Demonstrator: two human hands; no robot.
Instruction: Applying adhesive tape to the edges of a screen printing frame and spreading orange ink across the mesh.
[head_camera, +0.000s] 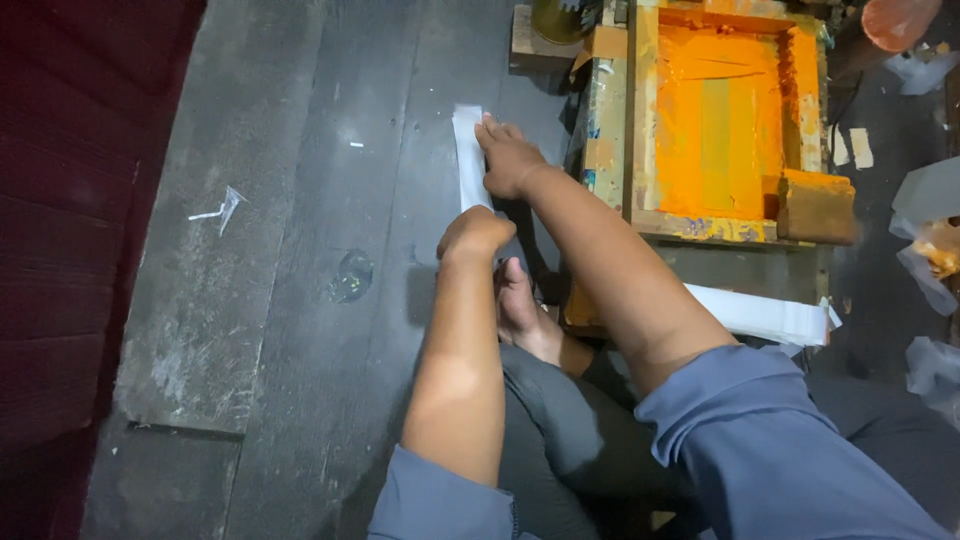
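- Fingers of the right hand (508, 160) lay flat and spread, pressing the far end of a narrow white paper strip (468, 160) onto the dark plank floor (290, 250).
- Left hand (474, 233) was curled closed over the strip's near end, just beside a bare foot (520, 310).
- Strip lay close to a wooden screen frame coated in orange ink (715, 120).
- Smearing seemed possible: if the right wrist drifted against the frame, wet ink could mark the paper.
- Creasing could follow uneven pressure.
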